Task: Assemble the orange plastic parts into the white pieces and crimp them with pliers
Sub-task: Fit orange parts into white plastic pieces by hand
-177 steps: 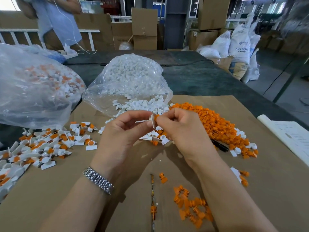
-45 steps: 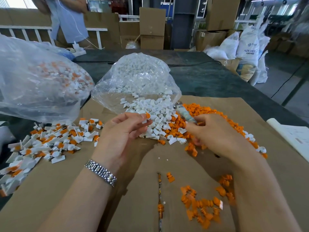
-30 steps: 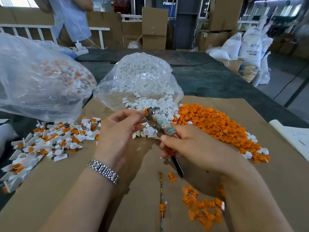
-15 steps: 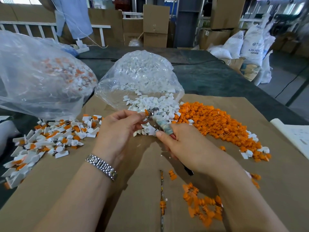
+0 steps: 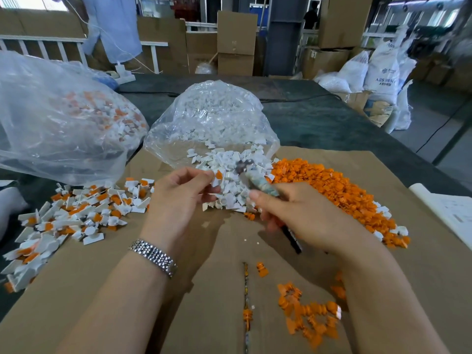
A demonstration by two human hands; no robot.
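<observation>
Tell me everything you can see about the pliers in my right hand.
The pliers are small, with a dark metal head that is blurred, so whether it is open or closed cannot be told. One handle looks pale and mottled greenish; a dark handle end pokes out below the palm. They are held off the cardboard, tilted with the head pointing up and away toward the white pieces. The right hand grips the handles. The head sits close to the part pinched by the left hand; contact is unclear.

My right hand (image 5: pixel 304 215) has drawn the pliers (image 5: pixel 255 181) off the assembled piece (image 5: pixel 217 175) pinched in my left hand (image 5: pixel 178 200).
</observation>
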